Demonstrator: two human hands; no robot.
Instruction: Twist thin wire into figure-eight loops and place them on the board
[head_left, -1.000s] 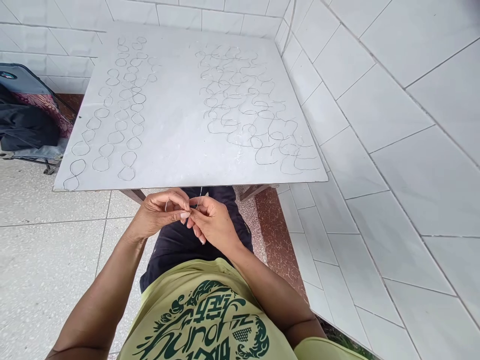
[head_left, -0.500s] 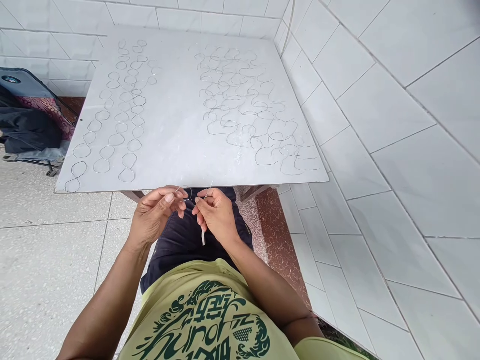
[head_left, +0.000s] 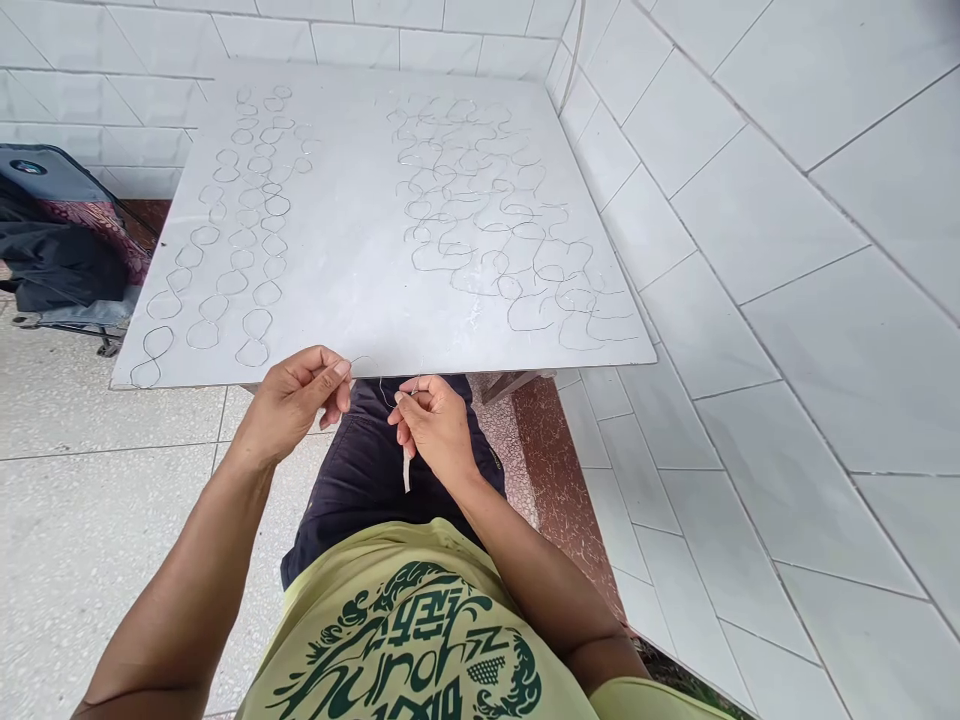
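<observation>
A thin curved wire spans the gap between my two hands at the table's near edge. My left hand pinches its left end between thumb and forefinger. My right hand is closed at the other end, fingertips pressed together on the wire. A thin, straight, pale piece sticks up from the right fingertips, too fine to name. Below that hand hangs a narrow white strip; its upper end is hidden by the fingers.
On the white tabletop, figure-eight wire loops lie in columns at left. Loose S-shaped wires spread over the right side. Tiled walls border the back and right. A folding chair with dark cloth stands left.
My left hand has moved left and slightly up, away from the right hand, drawing its end of the wire along. The right hand has barely moved.
</observation>
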